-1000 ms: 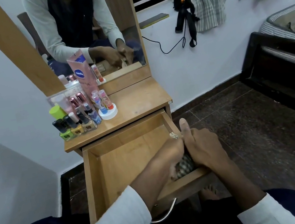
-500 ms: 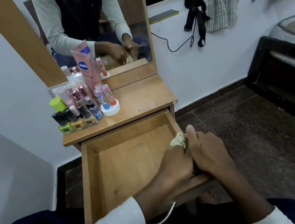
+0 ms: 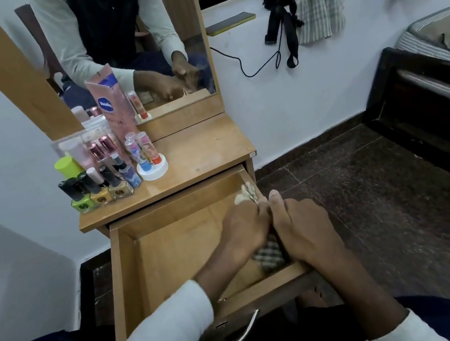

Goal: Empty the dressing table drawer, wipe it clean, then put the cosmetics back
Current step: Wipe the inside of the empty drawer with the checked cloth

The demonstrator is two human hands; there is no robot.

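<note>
Head view: the pulled-out drawer (image 3: 155, 259) holds no cosmetics; these stand grouped on the tabletop (image 3: 202, 150) above it, at its left. The left hand (image 3: 246, 227) is curled round a checked cloth (image 3: 267, 254) at the drawer's right wall, a pale end poking out past the knuckles. The right hand (image 3: 301, 226) lies on that wall's rim, thumb up; its fingers are hidden, probably gripping. Best to steady the drawer so and rub along the corner seam.
</note>
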